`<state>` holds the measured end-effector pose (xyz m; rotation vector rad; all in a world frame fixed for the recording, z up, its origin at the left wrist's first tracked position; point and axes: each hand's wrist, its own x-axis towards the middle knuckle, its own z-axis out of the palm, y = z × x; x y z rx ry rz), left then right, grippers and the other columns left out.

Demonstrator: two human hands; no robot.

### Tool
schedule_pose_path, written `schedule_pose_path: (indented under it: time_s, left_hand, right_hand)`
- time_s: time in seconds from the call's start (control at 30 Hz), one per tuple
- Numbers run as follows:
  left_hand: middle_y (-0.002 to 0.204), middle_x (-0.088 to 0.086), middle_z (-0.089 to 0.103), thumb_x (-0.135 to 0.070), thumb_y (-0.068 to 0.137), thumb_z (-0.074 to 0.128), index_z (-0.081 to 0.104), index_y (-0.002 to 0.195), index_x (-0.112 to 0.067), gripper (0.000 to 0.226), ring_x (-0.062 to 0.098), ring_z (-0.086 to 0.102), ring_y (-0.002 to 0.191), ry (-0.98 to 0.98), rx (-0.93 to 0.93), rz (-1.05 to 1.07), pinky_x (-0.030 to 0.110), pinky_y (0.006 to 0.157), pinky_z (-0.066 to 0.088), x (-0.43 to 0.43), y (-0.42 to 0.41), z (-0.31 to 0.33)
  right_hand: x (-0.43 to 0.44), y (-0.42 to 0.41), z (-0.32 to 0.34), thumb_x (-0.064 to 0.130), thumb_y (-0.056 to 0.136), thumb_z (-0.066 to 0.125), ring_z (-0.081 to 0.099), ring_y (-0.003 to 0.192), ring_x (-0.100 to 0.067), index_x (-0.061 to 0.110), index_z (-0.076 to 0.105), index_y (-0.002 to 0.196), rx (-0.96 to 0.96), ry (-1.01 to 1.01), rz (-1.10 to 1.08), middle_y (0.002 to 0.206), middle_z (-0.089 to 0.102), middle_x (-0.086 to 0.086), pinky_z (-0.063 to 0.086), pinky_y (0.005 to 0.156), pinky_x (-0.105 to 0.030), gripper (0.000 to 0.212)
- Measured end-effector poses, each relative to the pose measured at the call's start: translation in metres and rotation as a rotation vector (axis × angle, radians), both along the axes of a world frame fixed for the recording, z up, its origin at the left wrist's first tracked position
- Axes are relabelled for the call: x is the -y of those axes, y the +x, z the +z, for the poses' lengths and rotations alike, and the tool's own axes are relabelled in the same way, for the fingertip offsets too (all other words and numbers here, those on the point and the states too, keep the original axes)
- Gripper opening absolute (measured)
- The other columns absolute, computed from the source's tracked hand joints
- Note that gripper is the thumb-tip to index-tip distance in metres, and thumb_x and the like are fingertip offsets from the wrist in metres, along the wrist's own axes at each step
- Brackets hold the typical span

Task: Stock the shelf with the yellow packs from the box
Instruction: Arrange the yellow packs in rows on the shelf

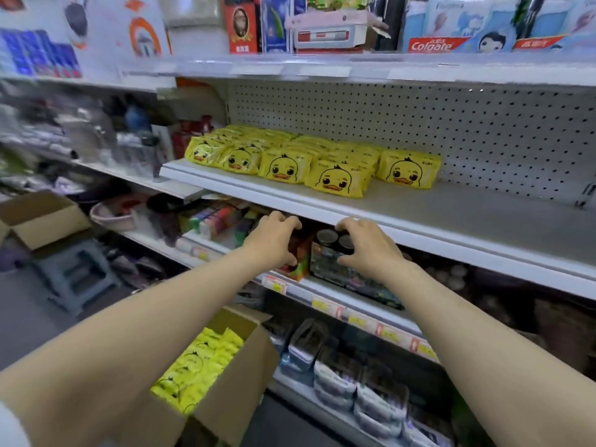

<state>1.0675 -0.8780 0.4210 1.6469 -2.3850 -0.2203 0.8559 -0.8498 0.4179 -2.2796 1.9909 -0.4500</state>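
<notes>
Several yellow packs (pixel 309 159) printed with a duck face lie in rows on the left half of the white shelf (pixel 467 217). Low in the aisle stands an open cardboard box (pixel 245 382) holding more yellow packs (pixel 196 366). Both my arms reach forward just below that shelf's front edge. My left hand (pixel 274 240) and my right hand (pixel 367 243) hover side by side with loosely curled fingers and hold nothing. They are in front of dark jars on the shelf underneath.
The right half of the white shelf is bare, backed by pegboard (pixel 451 130). Toothpaste boxes (pixel 432 43) fill the shelf above. Bagged goods (pixel 338 375) sit on the lowest shelf. An open empty carton (pixel 42 217) rests on a grey step stool (pixel 74 272) at the left.
</notes>
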Motion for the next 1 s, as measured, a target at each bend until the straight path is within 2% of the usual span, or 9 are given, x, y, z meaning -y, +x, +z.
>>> schedule_pose_path:
  time_s: [0.3,0.43,0.53,0.67,0.77,0.9,1.0]
  left_hand:
    - [0.134,0.01,0.038,-0.026,0.075,0.079,0.042,0.137,-0.025,0.071,0.033,0.041,0.123,0.057,0.051,0.174,0.048,0.093,0.048,0.013,0.115,-0.05]
    - [0.13,0.009,0.04,-0.029,0.076,0.078,0.046,0.134,-0.024,0.066,0.033,0.041,0.123,0.141,0.064,0.208,0.047,0.097,0.045,0.041,0.18,-0.093]
    - [0.133,0.01,0.041,-0.033,0.074,0.082,0.045,0.136,-0.026,0.074,0.033,0.043,0.123,0.224,0.114,0.245,0.047,0.099,0.045,0.071,0.234,-0.13]
    - [0.134,0.012,0.043,-0.037,0.075,0.081,0.042,0.139,-0.023,0.076,0.033,0.042,0.124,0.388,0.145,0.268,0.049,0.099,0.045,0.109,0.305,-0.19]
    - [0.132,0.012,0.045,-0.036,0.077,0.08,0.046,0.137,-0.025,0.07,0.032,0.042,0.123,0.529,0.159,0.255,0.047,0.099,0.044,0.127,0.346,-0.24]
    - [0.135,0.012,0.047,-0.037,0.078,0.08,0.047,0.138,-0.027,0.07,0.032,0.043,0.127,0.71,0.173,0.194,0.042,0.101,0.043,0.137,0.374,-0.305]
    - [0.132,0.011,0.054,-0.036,0.077,0.08,0.048,0.136,-0.025,0.068,0.03,0.05,0.12,0.88,0.153,0.104,0.038,0.096,0.045,0.139,0.378,-0.351]
  right_hand:
    - [0.044,0.111,-0.043,0.038,0.082,0.076,0.046,0.12,-0.025,0.029,0.044,0.131,-0.067,0.09,0.156,0.129,0.052,-0.001,0.05,0.085,-0.042,0.059]
    - [0.083,0.176,-0.083,0.036,0.081,0.075,0.046,0.121,-0.026,0.025,0.046,0.131,-0.075,0.197,0.231,0.131,0.052,-0.002,0.046,0.086,-0.038,0.059]
    - [0.116,0.226,-0.119,0.035,0.081,0.076,0.046,0.124,-0.028,0.023,0.047,0.13,-0.081,0.285,0.249,0.134,0.052,-0.003,0.047,0.09,-0.038,0.059]
    - [0.148,0.288,-0.185,0.03,0.081,0.077,0.049,0.123,-0.029,0.016,0.048,0.129,-0.103,0.475,0.244,0.13,0.054,-0.007,0.046,0.093,-0.038,0.058]
    - [0.157,0.325,-0.242,0.029,0.079,0.079,0.052,0.119,-0.028,0.018,0.052,0.127,-0.095,0.633,0.223,0.128,0.058,-0.007,0.049,0.09,-0.036,0.056]
    - [0.153,0.353,-0.315,0.032,0.08,0.078,0.051,0.122,-0.03,0.019,0.051,0.13,-0.129,0.852,0.165,0.13,0.056,-0.007,0.051,0.093,-0.042,0.058]
    - [0.143,0.362,-0.362,0.032,0.083,0.075,0.049,0.124,-0.029,0.02,0.049,0.131,-0.144,0.994,0.123,0.131,0.054,-0.006,0.05,0.092,-0.041,0.056]
